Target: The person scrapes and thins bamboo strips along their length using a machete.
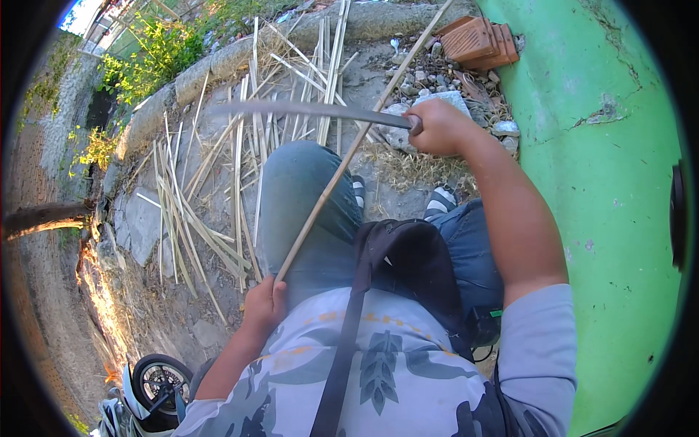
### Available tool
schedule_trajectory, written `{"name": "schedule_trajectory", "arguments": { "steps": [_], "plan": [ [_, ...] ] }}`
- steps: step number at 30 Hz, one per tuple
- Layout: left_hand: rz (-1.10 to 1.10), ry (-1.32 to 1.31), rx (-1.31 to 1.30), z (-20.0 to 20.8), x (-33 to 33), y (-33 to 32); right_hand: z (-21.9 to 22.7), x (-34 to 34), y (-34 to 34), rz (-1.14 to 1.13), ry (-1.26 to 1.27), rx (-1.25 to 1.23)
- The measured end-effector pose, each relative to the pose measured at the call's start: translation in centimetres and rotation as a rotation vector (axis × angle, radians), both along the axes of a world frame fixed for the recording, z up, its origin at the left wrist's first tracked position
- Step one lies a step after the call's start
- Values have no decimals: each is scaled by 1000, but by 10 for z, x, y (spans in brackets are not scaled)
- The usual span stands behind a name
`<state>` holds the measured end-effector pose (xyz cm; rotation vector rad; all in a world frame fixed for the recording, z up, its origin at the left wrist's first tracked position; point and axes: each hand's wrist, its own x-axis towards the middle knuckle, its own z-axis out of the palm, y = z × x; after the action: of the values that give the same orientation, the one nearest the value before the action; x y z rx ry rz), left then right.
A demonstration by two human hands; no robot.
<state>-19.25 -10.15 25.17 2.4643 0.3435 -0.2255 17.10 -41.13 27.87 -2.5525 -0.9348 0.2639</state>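
My right hand is closed around the handle of a machete, whose long blade points left and blurs toward its tip. A long, narrow bamboo strip slants from beside my left hip up past the top of the view. Its lower end sits in my left hand, fingers wrapped round it with the thumb on top. The blade crosses the strip near the machete's handle; whether the two touch, I cannot tell. My bent left knee lies under the strip.
Many split bamboo strips lie scattered on the ground ahead and left. Orange roof tiles and rubble lie at the far right, against a green wall. A motorcycle wheel shows at the lower left. A black bag rests on my lap.
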Motion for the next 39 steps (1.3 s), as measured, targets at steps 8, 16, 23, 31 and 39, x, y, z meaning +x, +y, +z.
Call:
{"name": "schedule_trajectory", "arguments": {
  "steps": [8,16,23,31,39],
  "plan": [
    [-7,-22,37,-5,-4,4,18,-23,13,43,-32,41],
    [-7,-38,34,-1,0,-1,6,4,0,-65,103,-7],
    [-8,-32,40,-3,2,3,27,-9,12,29,-51,-91],
    [-11,-55,39,-4,-1,1,15,3,-1,-97,-24,25],
    [-14,-53,17,-2,0,0,-3,17,-13,-110,86,137]
  ]
}}
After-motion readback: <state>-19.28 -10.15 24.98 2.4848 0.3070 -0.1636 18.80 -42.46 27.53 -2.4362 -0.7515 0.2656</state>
